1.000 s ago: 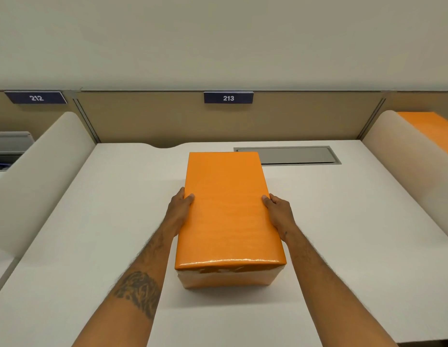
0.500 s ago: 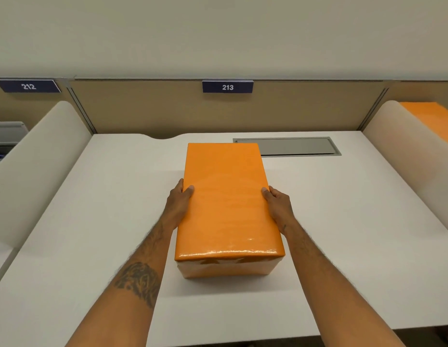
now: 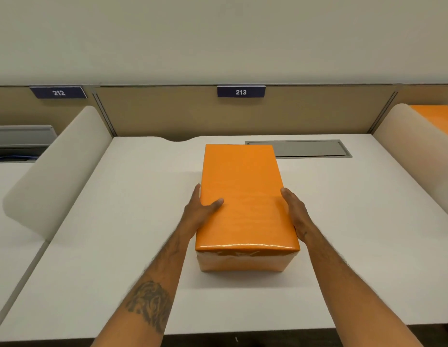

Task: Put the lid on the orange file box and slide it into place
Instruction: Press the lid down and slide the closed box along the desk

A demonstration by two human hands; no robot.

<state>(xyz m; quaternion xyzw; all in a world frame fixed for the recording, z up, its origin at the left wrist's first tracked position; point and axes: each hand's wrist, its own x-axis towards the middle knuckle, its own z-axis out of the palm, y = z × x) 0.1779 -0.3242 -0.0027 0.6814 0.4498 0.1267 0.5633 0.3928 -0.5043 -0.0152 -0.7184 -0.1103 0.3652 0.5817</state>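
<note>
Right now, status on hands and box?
Left hand and right hand press box sides. Lid on, box on desk. Hatch by far right corner.

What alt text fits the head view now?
A person's left hand and right hand press the sides of a lidded orange file box on a white desk, left thumb on the lid. A 213 sign hangs on the partition behind.

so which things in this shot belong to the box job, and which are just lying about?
Job: orange file box; lid, already on it; left hand, thumb on the lid; right hand, against the box's side; white desk it stands on.

Lying about: sign 213; sign 212; grey hatch in the desk; white dividers; another orange thing, far right.
</note>
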